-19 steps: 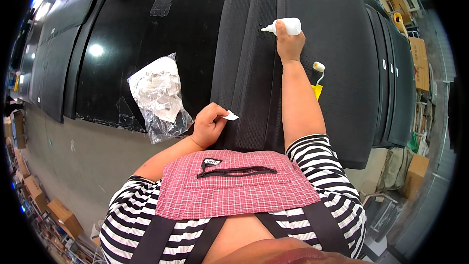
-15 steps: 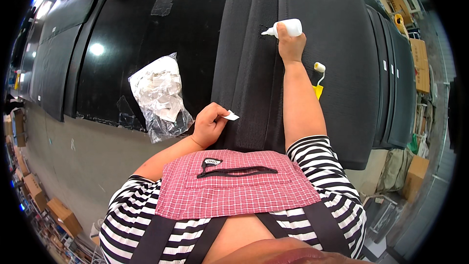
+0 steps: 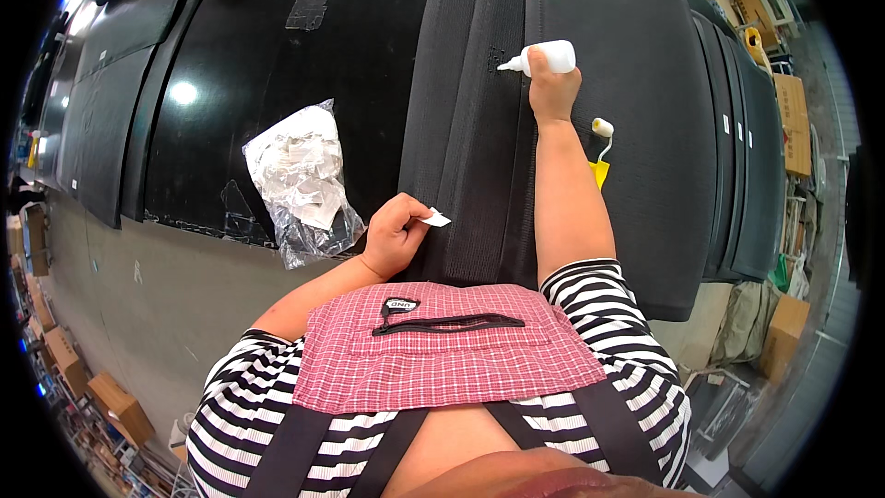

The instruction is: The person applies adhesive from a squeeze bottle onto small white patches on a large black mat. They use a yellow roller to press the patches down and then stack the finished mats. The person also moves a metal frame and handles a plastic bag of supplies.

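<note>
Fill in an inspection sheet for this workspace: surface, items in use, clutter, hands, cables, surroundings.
Surface: glossy black tabletop, with a long black ribbed strip lying lengthwise in front of the person; small dark spots on the strip near the nozzle.
Items in use: white plastic squeeze bottle with pointed nozzle; small flat white slip, material unclear.
Clutter: crumpled clear plastic bag of white pieces, left; small white roller with yellow handle, right, handle partly hidden by the forearm.
Hands: left hand pinches the slip; right hand grips the bottle, nozzle pointing left.
Cables: nothing seen.
Surroundings: brown cardboard boxes on both sides.
</note>
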The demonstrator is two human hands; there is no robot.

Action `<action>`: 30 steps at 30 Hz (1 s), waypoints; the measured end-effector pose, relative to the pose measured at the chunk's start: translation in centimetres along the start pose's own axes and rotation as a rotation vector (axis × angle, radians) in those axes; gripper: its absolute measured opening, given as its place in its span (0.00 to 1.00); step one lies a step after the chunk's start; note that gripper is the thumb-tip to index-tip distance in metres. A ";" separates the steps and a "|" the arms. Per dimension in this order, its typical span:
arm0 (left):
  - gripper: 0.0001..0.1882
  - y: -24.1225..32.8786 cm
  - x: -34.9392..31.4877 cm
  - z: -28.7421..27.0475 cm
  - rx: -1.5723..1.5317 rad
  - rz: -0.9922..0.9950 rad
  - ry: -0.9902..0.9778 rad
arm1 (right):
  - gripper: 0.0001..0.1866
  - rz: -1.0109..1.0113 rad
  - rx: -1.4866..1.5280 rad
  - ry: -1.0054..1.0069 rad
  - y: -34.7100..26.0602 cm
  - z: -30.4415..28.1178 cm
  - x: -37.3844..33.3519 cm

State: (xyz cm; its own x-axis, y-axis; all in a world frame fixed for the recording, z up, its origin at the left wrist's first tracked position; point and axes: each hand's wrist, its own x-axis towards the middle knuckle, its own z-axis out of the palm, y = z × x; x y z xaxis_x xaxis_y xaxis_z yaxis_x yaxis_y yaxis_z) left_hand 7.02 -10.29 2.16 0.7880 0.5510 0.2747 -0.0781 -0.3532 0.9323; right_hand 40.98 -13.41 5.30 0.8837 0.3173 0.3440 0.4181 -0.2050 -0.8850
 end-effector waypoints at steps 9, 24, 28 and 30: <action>0.10 -0.1 0.1 -0.2 0.000 0.047 0.015 | 0.23 0.756 1.044 -0.457 -9.9 4.2 -4.1; 0.09 -0.5 -0.9 -0.2 0.016 -0.069 0.054 | 0.34 1.711 1.214 -0.816 -8.1 14.7 -11.6; 0.09 -0.9 -0.6 -0.2 -0.014 -0.097 0.058 | 0.29 1.138 0.982 -0.962 -11.5 9.0 -9.1; 0.07 -1.1 -0.7 0.0 -0.016 -0.148 0.082 | 0.21 0.676 0.798 -0.978 -11.7 4.9 -8.5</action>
State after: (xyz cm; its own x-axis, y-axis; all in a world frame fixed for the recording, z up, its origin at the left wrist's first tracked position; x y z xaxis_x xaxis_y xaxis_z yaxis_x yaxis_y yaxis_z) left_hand 6.56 -10.33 0.94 0.7389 0.6565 0.1517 0.0248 -0.2515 0.9675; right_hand 27.58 -9.15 11.16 0.2271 0.9366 -0.2668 -0.5347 -0.1091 -0.8380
